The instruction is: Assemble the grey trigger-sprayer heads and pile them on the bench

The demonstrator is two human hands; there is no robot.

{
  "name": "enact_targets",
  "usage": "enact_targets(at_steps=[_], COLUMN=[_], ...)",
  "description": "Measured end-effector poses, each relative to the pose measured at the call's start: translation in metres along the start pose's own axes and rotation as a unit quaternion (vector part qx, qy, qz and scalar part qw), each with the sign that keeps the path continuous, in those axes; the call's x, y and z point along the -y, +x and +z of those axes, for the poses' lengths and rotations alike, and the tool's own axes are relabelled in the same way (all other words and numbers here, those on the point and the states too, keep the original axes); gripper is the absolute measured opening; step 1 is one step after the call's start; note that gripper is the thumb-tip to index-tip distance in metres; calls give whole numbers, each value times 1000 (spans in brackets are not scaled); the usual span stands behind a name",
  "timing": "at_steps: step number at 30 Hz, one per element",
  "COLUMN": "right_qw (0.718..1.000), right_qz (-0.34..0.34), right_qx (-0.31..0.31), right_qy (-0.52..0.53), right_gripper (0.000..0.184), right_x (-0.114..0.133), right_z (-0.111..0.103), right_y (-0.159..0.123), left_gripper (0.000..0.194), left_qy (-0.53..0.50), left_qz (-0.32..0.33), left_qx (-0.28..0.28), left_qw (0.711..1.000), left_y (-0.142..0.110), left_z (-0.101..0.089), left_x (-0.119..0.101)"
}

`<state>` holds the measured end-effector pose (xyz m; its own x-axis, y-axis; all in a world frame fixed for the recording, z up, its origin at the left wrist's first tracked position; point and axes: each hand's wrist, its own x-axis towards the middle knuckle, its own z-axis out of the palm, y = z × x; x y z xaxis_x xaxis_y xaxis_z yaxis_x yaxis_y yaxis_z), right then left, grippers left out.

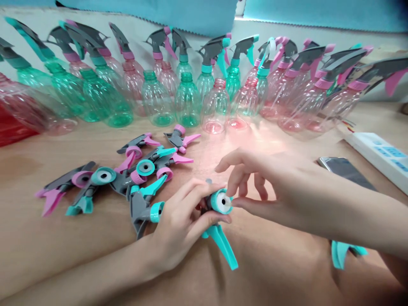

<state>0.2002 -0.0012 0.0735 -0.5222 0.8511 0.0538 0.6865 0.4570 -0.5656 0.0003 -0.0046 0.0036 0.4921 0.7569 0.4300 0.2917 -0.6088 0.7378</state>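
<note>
Being pinched by left hand (172,223): teal spray head (222,246); right hand (283,191) at collar (213,203), grip can't be told; rear bottles (205,85) topped; front bottles (188,102) uncapped; loose heads (138,210) unfitted.

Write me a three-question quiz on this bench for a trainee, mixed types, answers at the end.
1. True or false: the left hand grips a spray head with a teal trigger.
2. Where does the phone-like device lie?
a) among the bottles
b) between the right forearm and the white strip with blue labels
c) under the left hand
3. Fill in the missing colour: the clear-tinted bottles at the back are green and ____.

Key: 1 true; 2 b; 3 pink
</note>
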Motion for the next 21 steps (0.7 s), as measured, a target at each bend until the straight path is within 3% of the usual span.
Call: enact_targets(at_steps=[10, 21], right_qw=[999, 995], right_qz=[7, -69], right_qx=[-17, -33], right_qy=[-39, -60], right_gripper=[40, 48], right_x=[-1, 8], right_z=[5, 12], right_y=[-6, -2], left_gripper=[30, 17], left_qy=[-6, 8], left_qz=[5, 2], left_qx=[8, -1], left_qw=[1000, 1000], left_y=[-1, 1], left_z=[0, -1], left_x=[3, 3])
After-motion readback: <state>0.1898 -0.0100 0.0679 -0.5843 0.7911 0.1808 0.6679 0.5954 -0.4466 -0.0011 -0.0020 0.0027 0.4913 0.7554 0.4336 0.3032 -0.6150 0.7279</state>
